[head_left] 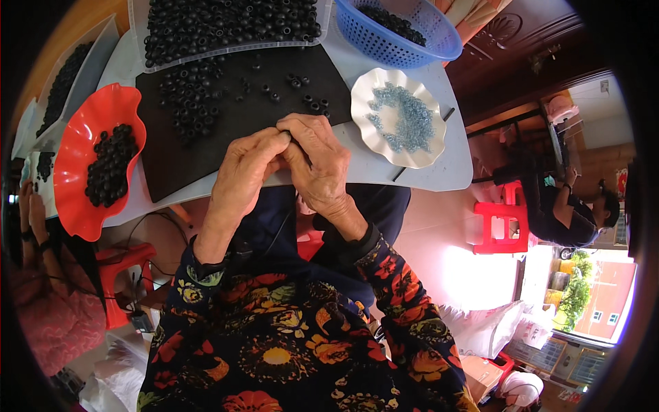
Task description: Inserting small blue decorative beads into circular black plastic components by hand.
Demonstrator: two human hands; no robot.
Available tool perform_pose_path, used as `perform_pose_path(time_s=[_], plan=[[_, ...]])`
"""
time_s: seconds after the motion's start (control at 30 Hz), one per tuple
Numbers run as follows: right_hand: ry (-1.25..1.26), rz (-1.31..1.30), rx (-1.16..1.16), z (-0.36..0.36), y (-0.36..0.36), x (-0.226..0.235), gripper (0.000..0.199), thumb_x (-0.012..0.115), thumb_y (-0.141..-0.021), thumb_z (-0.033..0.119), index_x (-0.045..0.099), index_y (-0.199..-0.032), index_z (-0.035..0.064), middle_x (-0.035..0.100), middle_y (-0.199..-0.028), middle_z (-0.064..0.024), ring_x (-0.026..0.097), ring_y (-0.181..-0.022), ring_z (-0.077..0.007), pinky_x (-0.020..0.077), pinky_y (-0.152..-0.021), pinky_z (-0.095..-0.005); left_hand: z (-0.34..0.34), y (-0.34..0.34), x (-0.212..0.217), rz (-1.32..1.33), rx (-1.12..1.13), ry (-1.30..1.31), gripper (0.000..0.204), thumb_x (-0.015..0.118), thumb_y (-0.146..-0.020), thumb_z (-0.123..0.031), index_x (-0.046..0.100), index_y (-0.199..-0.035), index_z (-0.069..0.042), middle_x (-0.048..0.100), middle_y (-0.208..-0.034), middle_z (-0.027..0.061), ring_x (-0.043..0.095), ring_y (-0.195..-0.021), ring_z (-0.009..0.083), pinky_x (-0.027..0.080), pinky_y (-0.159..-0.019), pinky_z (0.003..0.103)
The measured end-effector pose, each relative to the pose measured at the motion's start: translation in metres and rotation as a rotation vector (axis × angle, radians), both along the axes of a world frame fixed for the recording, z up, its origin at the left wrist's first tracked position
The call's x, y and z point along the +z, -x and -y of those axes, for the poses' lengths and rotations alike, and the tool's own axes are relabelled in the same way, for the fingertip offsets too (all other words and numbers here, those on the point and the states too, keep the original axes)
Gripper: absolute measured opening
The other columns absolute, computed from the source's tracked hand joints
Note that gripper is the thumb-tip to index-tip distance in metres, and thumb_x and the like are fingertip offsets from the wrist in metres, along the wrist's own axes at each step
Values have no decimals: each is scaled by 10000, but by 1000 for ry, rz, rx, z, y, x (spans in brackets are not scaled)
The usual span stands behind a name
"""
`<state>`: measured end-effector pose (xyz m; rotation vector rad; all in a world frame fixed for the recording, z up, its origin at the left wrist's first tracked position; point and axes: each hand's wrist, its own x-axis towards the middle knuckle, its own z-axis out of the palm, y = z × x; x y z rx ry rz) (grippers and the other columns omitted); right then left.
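My left hand [245, 168] and my right hand [319, 165] meet over the near edge of a black mat [154, 161]. Fingers and thumbs are pinched together around a small black piece, mostly hidden by the fingertips. Loose black ring-like beads [199, 103] lie heaped on the mat, with several more scattered just beyond my hands. To the right, a white scalloped plate [360, 103] holds small clear bluish pieces [419, 123]. On the left, a red wavy-edged dish [72, 168] contains a pile of black beads [110, 165].
At the back stands a clear bin [237, 47] full of black beads, beside a blue perforated basket [439, 55]. Another bin [103, 51] is at far left. A co-worker's hands [31, 209] show at the left edge; another person [573, 213] sits far right near red stools [501, 226].
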<state>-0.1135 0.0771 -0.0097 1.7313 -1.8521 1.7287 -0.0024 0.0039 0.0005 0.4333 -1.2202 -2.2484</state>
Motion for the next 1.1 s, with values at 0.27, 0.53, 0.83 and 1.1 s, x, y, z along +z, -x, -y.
perform_pose_path(time_s=[0.27, 0.53, 0.83, 1.1], plan=[[-127, 374, 80, -3, -5, 12, 341, 674, -724, -26, 627, -1061, 9, 637, -968, -126, 596, -853, -295, 504, -752, -350, 14, -7, -3, 259, -12, 351, 236, 500, -941, -159, 617, -989, 40, 608, -893, 38, 582, -830, 117, 484, -813, 294], [-87, 134, 84, -1, 1, 4, 273, 648, -725, -30, 634, -996, 7, 651, -941, -119, 605, -861, -288, 500, -757, -351, 12, -7, 2, 109, -29, 101, 406, 457, -979, -308, 600, -1028, 68, 624, -926, 100, 616, -850, 172, 503, -828, 329], [-174, 262, 87, -1, 1, 6, 225, 631, -765, -12, 641, -989, 12, 654, -909, -106, 615, -846, -240, 495, -759, -330, 11, -7, -6, 85, -37, 58, 467, 415, -985, -348, 584, -1032, 84, 635, -928, 138, 631, -851, 207, 507, -818, 342], [-345, 280, -145, 12, 57, 85, 226, 647, -845, 121, 652, -1045, 16, 649, -765, -60, 579, -668, -89, 467, -616, -242, 20, -19, 0, 14, 93, -36, 400, 443, -971, -310, 589, -1018, 60, 656, -870, 146, 635, -853, 216, 498, -797, 334]])
